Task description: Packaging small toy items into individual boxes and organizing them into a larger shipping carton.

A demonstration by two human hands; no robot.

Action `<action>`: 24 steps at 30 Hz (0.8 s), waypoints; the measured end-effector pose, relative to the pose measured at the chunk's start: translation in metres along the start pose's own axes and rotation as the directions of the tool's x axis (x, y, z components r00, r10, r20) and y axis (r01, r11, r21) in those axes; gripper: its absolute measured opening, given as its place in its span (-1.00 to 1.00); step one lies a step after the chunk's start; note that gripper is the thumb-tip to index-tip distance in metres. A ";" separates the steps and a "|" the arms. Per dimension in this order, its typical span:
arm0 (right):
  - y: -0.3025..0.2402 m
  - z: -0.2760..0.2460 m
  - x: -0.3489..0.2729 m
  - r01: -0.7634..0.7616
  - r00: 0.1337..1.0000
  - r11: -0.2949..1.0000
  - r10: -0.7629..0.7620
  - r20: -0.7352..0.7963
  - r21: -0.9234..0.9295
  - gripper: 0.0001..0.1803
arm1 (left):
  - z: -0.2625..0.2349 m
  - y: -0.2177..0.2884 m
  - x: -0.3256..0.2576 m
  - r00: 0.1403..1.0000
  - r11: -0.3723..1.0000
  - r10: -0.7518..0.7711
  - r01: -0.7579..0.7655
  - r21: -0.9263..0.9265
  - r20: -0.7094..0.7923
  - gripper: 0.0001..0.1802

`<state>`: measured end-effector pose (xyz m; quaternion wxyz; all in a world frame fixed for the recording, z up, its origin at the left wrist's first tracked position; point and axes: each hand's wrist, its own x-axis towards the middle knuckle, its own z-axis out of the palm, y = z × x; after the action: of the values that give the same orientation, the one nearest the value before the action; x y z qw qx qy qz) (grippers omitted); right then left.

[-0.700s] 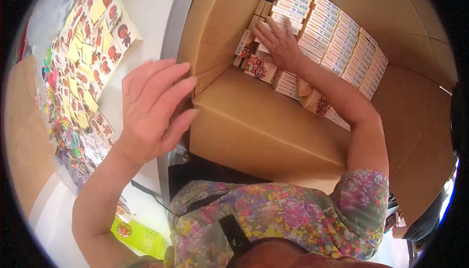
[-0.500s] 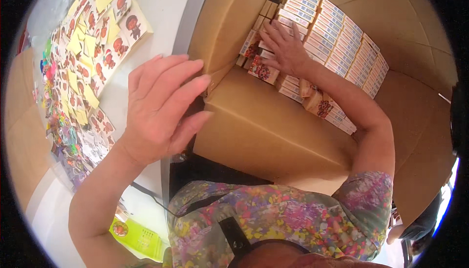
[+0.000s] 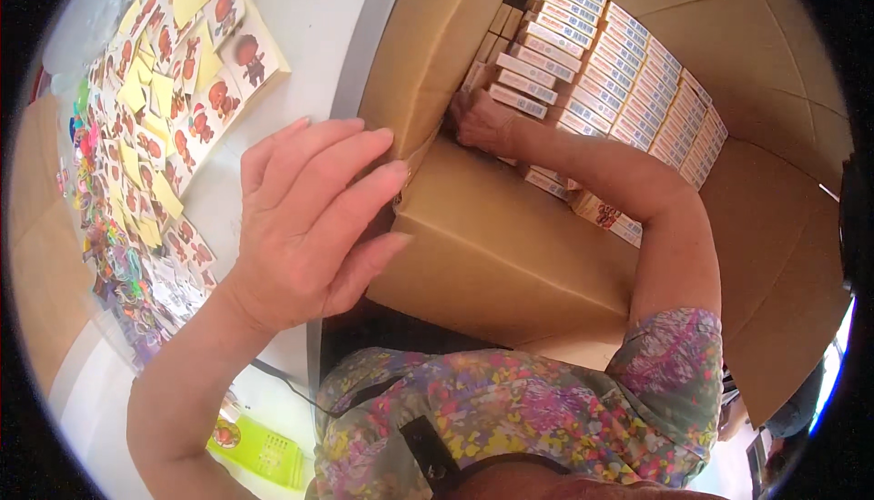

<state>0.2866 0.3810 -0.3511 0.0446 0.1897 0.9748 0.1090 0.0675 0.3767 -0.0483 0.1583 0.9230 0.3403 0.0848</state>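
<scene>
A deep brown cardboard carton (image 3: pixel 510 236) stands at the table's right side. Inside it, rows of small white-and-orange printed boxes (image 3: pixel 628 90) are packed on edge; a few on the left jut out of line. My right hand (image 3: pixel 487 125) reaches into the carton at its left inner wall, with fingers curled inward beside these jutting boxes. Whatever lies in its grasp is hidden from view. My left hand (image 3: pixel 305 222) is held over the table's edge beside the carton's rim, fingers stretched and apart, holding nothing.
On the white table (image 3: pixel 282 31) lie picture cards (image 3: pixel 223 104) with cartoon figures and loose yellow slips (image 3: pixel 162 95). Small colourful items (image 3: pixel 118 263) are heaped at the table's far left. A bright green package (image 3: pixel 259 453) lies near me. Another person (image 3: pixel 797 409) is partly visible at right.
My right hand has moved left and down toward the carton's inner wall, its fingers going from spread to curled. Some boxes there have shifted. My left hand has barely moved.
</scene>
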 end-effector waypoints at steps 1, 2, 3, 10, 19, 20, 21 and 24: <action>-0.002 -0.001 -0.002 -0.002 1.000 1.000 0.002 0.010 0.004 -0.86 | 0.002 0.000 0.002 1.000 1.000 0.004 -0.004 -0.010 0.001 -0.54; -0.003 -0.002 -0.004 0.006 0.998 1.000 -0.006 0.059 -0.005 -0.85 | 0.004 0.000 0.003 1.000 1.000 0.008 -0.008 -0.007 -0.004 -0.54; -0.001 -0.005 -0.002 0.020 0.995 1.000 -0.019 0.094 -0.017 -0.83 | 0.003 0.000 0.002 1.000 1.000 0.004 -0.004 0.008 -0.010 -0.54; 0.028 -0.024 -0.019 0.152 0.985 0.983 -0.142 -0.099 0.105 -0.82 | 0.004 -0.003 -0.001 0.999 0.999 0.021 -0.022 0.031 0.024 -0.54; 0.072 -0.094 -0.053 -0.160 0.806 0.396 0.582 -0.112 0.904 -0.65 | 0.003 -0.006 -0.002 1.000 0.999 0.020 -0.021 0.039 0.019 -0.54; 0.068 -0.098 -0.056 -0.159 0.808 0.395 0.578 -0.111 0.905 -0.65 | 0.003 -0.005 -0.003 1.000 0.999 0.016 -0.016 0.037 0.019 -0.54; 0.064 -0.102 -0.060 -0.233 0.840 0.485 0.537 -0.076 0.843 -0.66 | 0.004 -0.005 -0.003 1.000 0.999 0.020 -0.021 0.034 0.014 -0.54; 0.038 -0.101 -0.066 -0.333 0.898 0.583 0.435 0.061 0.741 -0.68 | 0.005 -0.005 -0.002 1.000 0.999 0.030 -0.030 0.032 0.003 -0.54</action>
<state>0.3481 0.3702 -0.2414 -0.1223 0.3903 0.8706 -0.2733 0.0642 0.3776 -0.0545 0.1426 0.9305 0.3275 0.0806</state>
